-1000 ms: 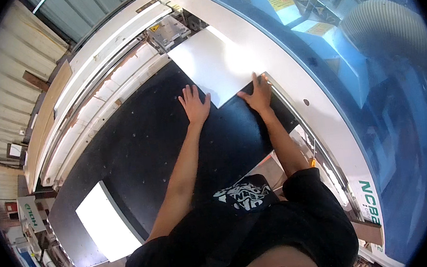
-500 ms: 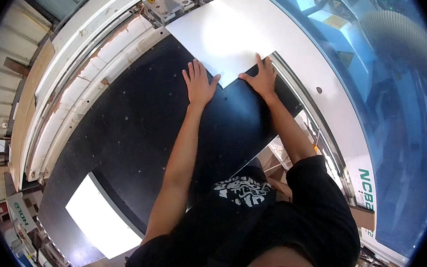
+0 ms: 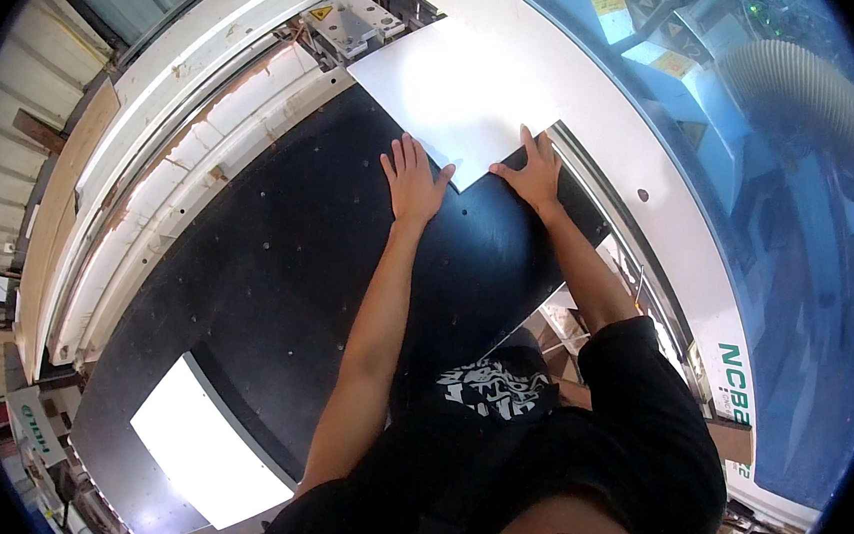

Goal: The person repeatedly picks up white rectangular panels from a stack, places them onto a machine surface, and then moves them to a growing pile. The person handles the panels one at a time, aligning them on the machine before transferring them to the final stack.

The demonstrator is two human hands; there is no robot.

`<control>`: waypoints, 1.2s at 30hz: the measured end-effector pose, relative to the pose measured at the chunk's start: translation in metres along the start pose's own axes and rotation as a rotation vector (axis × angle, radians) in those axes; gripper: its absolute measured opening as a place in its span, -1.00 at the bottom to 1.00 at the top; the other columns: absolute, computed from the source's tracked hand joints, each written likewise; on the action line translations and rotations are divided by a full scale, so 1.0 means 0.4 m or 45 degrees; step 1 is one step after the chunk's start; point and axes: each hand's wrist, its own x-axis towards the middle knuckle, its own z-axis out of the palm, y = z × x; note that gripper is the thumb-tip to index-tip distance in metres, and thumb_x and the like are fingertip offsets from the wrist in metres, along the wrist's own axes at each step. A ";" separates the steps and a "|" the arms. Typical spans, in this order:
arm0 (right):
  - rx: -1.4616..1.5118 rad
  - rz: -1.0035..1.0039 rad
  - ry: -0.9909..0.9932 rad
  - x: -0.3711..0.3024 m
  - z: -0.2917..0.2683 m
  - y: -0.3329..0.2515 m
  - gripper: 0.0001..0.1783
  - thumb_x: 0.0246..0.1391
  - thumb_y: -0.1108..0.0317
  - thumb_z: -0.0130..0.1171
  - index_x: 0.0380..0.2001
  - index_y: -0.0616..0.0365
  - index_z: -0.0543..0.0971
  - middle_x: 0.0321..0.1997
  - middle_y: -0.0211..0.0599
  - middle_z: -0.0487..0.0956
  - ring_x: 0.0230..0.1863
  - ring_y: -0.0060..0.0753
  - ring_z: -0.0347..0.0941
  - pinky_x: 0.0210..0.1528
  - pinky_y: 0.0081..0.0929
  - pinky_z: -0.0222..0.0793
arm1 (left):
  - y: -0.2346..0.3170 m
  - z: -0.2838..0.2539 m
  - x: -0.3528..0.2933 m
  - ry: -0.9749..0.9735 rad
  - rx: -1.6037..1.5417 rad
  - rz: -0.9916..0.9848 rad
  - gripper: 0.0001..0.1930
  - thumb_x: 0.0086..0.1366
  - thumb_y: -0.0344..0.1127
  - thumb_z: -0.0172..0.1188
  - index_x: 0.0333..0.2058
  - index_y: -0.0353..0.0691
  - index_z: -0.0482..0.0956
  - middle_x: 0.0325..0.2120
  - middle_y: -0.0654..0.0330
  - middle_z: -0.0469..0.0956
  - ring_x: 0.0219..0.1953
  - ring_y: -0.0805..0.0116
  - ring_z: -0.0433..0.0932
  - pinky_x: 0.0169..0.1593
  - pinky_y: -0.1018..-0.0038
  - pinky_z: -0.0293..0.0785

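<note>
A flat white board (image 3: 443, 85) lies on the black machine table (image 3: 275, 249), its far part reaching the white machine housing. My left hand (image 3: 417, 185) rests against the board's left edge near its closest corner, fingers spread. On the other side of that corner, my right hand (image 3: 536, 170) touches the right edge with thumb and fingers apart. Neither hand is wrapped around anything. A second white board (image 3: 210, 445) lies at the near left of the table, beyond my left forearm.
A metal block with a warning label (image 3: 353, 27) stands at the board's far left. White rails (image 3: 235, 121) run along the table's far side. A metal guide rail (image 3: 626, 241) borders the right. Past it are the white housing (image 3: 637, 130) and a blue transparent cover (image 3: 798, 268).
The whole scene sits slightly lower and to the right as my view shifts. Both hands stay at the same corner of the board, with little visible movement against it.
</note>
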 end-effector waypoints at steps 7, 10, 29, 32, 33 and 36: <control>0.062 0.032 -0.070 0.006 0.007 0.012 0.35 -0.25 -0.58 0.28 0.48 -0.02 0.10 0.53 0.36 -0.08 0.58 0.25 -0.28 0.50 0.21 -0.43 | -0.006 0.013 0.001 -0.008 0.005 0.008 -0.02 0.39 0.38 -0.16 0.38 -0.50 0.04 0.45 -0.21 -0.06 0.50 -0.13 -0.17 0.48 -0.08 -0.37; 0.073 0.055 -0.115 0.008 0.013 0.007 0.36 -0.26 -0.59 0.27 0.49 -0.04 0.09 0.54 0.34 -0.11 0.58 0.24 -0.29 0.50 0.24 -0.44 | -0.013 0.015 0.001 0.022 0.038 0.013 -0.02 0.39 0.38 -0.16 0.39 -0.50 0.03 0.45 -0.19 -0.05 0.50 -0.12 -0.16 0.48 -0.08 -0.35; 0.353 0.009 0.043 -0.021 -0.022 -0.025 0.26 -0.28 -0.39 0.42 0.41 0.11 0.25 0.50 0.42 -0.08 0.56 0.30 -0.26 0.51 0.19 -0.35 | -0.088 0.029 0.008 0.160 0.160 0.145 -0.14 0.41 0.27 -0.04 0.32 -0.48 0.21 0.38 -0.24 0.12 0.44 -0.19 0.04 0.43 -0.14 -0.14; 0.435 -0.024 0.154 -0.022 -0.026 -0.003 0.19 -0.24 -0.30 0.42 0.36 0.23 0.27 0.40 0.42 0.11 0.49 0.33 -0.10 0.48 0.18 -0.23 | -0.069 0.030 0.032 0.134 0.149 0.150 -0.14 0.42 0.28 -0.06 0.33 -0.46 0.21 0.39 -0.21 0.11 0.45 -0.20 0.03 0.42 -0.14 -0.13; 0.366 -0.036 0.327 -0.027 -0.006 0.026 0.16 -0.17 -0.28 0.38 0.38 0.22 0.23 0.42 0.39 0.11 0.49 0.35 -0.09 0.50 0.16 -0.26 | -0.035 0.031 0.045 0.124 0.168 0.185 -0.18 0.43 0.27 -0.09 0.33 -0.41 0.24 0.39 -0.19 0.13 0.44 -0.19 0.05 0.41 -0.16 -0.10; 0.311 -0.146 0.180 -0.154 -0.020 0.011 0.05 0.02 -0.26 0.26 0.40 0.19 0.20 0.47 0.30 0.08 0.52 0.28 -0.10 0.53 0.10 -0.28 | -0.035 0.036 0.042 0.152 0.229 0.160 -0.30 0.47 0.24 -0.16 0.32 -0.21 0.32 0.37 -0.15 0.19 0.42 -0.16 0.10 0.38 -0.20 -0.04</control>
